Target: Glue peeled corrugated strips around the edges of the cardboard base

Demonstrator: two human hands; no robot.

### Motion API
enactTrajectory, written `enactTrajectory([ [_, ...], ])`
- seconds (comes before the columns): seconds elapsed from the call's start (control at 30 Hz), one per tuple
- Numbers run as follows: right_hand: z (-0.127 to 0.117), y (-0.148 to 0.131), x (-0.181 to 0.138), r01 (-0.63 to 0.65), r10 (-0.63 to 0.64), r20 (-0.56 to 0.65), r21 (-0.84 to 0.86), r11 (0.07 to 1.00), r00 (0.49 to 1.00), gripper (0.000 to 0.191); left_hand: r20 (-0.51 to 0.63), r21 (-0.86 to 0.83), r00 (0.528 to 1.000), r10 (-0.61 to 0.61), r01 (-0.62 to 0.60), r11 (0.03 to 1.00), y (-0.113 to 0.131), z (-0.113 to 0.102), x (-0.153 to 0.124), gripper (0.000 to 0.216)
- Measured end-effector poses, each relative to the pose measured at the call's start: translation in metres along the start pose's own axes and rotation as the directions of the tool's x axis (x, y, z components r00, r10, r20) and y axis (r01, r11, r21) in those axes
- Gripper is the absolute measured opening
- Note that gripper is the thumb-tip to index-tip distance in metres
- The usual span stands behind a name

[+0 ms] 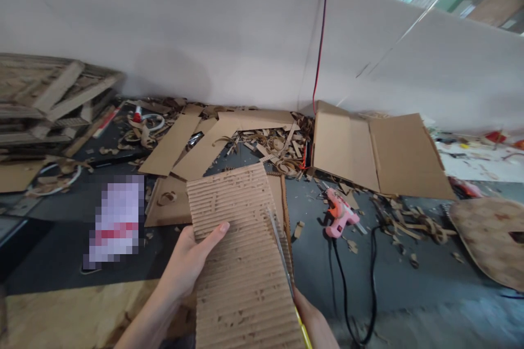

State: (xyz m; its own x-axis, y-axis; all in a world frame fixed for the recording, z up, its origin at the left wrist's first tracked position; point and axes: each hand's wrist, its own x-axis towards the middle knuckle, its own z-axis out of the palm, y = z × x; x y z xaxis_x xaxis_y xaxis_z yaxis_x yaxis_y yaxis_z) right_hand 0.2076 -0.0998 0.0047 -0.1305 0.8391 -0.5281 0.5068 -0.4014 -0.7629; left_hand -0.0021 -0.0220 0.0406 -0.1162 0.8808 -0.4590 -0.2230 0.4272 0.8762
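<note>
My left hand [190, 259] grips the left edge of a corrugated cardboard sheet [233, 262], its thumb lying across the ribbed face. At the sheet's right edge, my right hand [313, 319] holds a pair of scissors [281, 248] with yellow handles. One long metal blade lies over the cardboard, pointing up and away from me, and a narrow strip stands beyond it on the right. Most of my right hand's fingers are hidden behind the sheet. Flat cardboard pieces [166, 207] lie on the table just behind the sheet.
A pink glue gun [340, 212] with a black cord rests on the dark table [315, 262]. Folded cardboard [409, 155] stands behind it. Cardboard scraps [282, 144] litter the back. Stacked cardboard frames [53, 101] sit far left, near a blurred-out pale item [118, 218]. A rounded patterned piece [491, 234] lies right.
</note>
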Motion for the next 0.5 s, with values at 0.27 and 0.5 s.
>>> enactTrajectory([
  [0.27, 0.001, -0.002, 0.003, 0.031, -0.029, 0.019, -0.09, 0.995, 0.999, 0.033, 0.004, 0.027, 1.0, 0.015, -0.015, 1.0, -0.001, 0.001, -0.002, 0.034],
  [0.5, 0.01, 0.014, 0.01, 0.042, -0.043, -0.007, -0.159, 0.986, 0.999, 0.025, 0.011, 0.01, 1.0, 0.003, -0.003, 1.0, 0.001, 0.004, -0.001, 0.035],
])
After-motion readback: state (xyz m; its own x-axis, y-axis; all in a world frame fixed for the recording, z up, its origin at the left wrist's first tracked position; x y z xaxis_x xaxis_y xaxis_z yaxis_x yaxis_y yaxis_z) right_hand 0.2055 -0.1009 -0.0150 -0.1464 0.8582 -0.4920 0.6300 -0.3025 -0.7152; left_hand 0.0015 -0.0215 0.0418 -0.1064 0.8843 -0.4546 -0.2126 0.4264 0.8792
